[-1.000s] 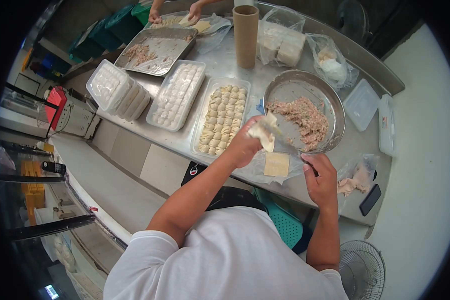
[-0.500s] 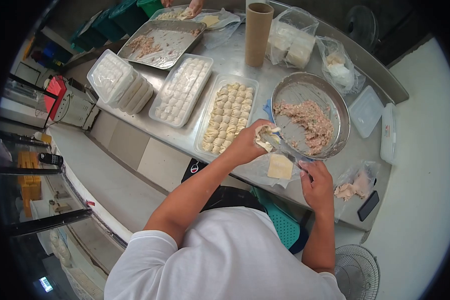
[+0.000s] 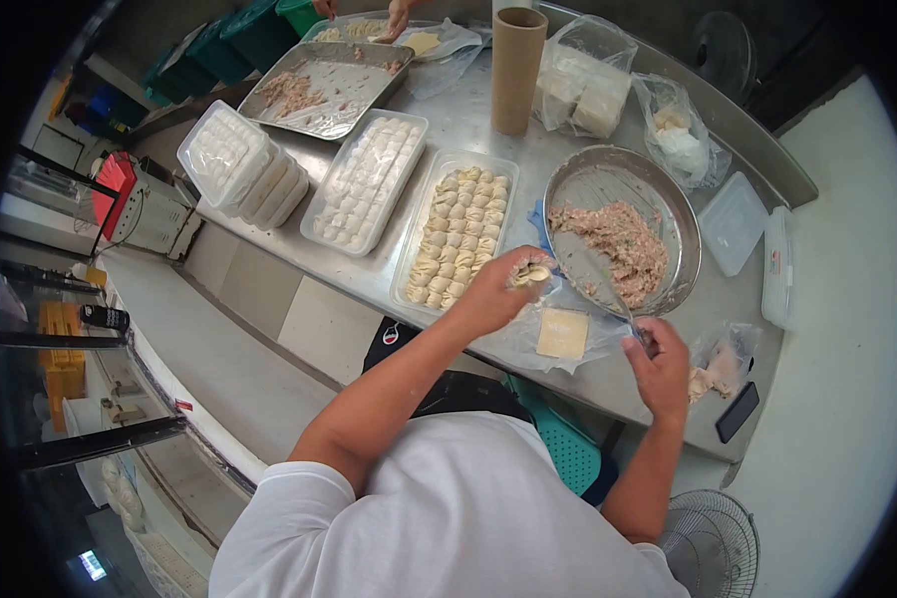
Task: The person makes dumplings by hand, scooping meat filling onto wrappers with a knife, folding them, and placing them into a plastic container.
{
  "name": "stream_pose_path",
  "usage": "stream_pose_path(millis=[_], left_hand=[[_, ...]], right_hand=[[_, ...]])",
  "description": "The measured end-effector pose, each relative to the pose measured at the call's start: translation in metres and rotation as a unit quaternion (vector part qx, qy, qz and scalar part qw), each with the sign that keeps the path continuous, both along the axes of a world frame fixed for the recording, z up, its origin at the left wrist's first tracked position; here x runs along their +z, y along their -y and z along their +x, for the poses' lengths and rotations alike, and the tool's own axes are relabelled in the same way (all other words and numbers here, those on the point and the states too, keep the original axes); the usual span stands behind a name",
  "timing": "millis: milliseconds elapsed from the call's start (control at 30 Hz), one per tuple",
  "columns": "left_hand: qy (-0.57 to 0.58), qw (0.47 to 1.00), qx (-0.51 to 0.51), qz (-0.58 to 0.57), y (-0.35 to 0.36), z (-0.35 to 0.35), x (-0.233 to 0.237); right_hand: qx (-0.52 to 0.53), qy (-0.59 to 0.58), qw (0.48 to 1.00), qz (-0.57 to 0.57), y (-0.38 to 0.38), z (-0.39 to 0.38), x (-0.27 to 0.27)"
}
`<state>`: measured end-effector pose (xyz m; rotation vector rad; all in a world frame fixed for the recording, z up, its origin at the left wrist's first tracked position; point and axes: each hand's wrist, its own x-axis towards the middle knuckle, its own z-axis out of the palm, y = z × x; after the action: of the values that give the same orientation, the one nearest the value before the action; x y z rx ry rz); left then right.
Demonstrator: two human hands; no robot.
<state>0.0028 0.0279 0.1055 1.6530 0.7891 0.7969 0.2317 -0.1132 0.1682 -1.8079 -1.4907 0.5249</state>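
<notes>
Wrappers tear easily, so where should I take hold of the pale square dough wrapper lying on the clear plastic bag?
Probably pinch a near corner of the pale square dough wrapper, coming from your side: it lies flat, and the round metal bowl of filling crowds its far edge.

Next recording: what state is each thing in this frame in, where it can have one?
Round steel bowl, partly filled with pink minced filling.
Left hand, closed around a pale folded dumpling.
Right hand, gripping a thin metal spreader that reaches into the bowl.
Clear plastic tray, nearly full of finished dumplings.
Brown cardboard tube, upright.
Square dough wrappers, stacked flat.
Black phone, screen dark.
</notes>
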Motion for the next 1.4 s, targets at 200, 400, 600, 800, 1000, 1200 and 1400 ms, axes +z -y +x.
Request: stream_pose_path(millis=[200, 400, 600, 800, 1000, 1200, 1400], left_hand=[[0.158, 0.975, 0.011, -0.154, 0.030, 0.032, -0.002], [0.186, 0.943, -0.010, -0.275, 0.021, 0.026, -0.008], [-0.018, 0.990, -0.085, 0.108, -0.008, -0.013, 0.008], [-0.236, 0.951, -0.013, 0.199, -0.134, -0.064, -0.031], [-0.280, 0.932, 0.039, 0.229, -0.223, -0.080, -0.043], [-0.353, 0.858, 0.049, 0.369, -0.232, -0.071, -0.075], [-0.412, 0.851, 0.019, 0.325, -0.229, -0.066, -0.076]], right_hand=[[-0.045, -0.416, 0.905, -0.079, -0.019, -0.070, -0.065], [-0.071, -0.676, 0.733, -0.037, -0.051, -0.093, -0.067], [-0.075, -0.698, 0.708, -0.071, -0.064, -0.082, -0.072], [-0.052, -0.582, 0.798, -0.148, -0.064, -0.080, -0.081], [-0.117, -0.528, 0.826, -0.160, -0.037, -0.062, -0.102], [-0.171, -0.506, 0.828, -0.172, -0.009, -0.057, -0.107], [-0.210, -0.431, 0.856, -0.190, 0.006, -0.049, -0.111]])
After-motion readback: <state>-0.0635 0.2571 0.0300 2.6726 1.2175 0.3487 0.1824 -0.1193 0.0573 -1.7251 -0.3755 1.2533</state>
